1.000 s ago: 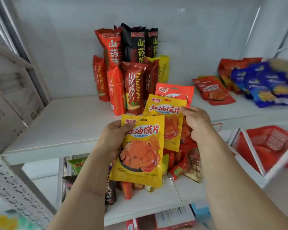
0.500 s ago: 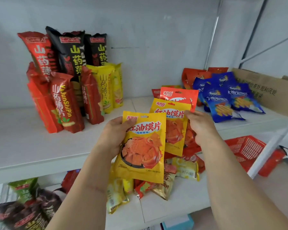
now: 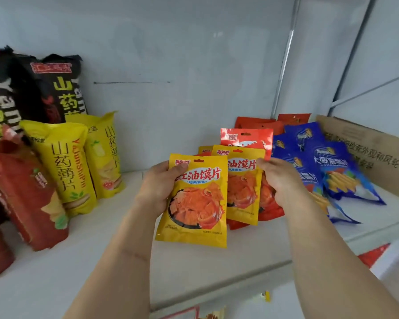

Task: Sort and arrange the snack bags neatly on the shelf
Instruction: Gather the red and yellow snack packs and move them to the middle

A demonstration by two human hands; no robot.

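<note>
I see both forearms reaching forward; my left hand (image 3: 158, 189) has its thumb curled forward, my right hand (image 3: 278, 178) fingers bent.

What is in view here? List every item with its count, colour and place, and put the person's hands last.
front yellow bag: one, yellow, held above the middle of the shelf.
fanned bags: several, yellow and red, held just behind and to the right of it; exact count unclear.
blue bags: at least four, blue, lying overlapped at the right of the shelf.
flat red bags: a few, red, at the back behind the blue ones.
tall yellow bags: two, yellow, standing at the left.
tall black bags: at least two, black, behind them.
tall red bags: at least two, red, at the far left front.
cardboard box: one, brown, far right.
shelf: one, white.
left hand: holds the front yellow bag.
right hand: holds the fanned bags.
</note>
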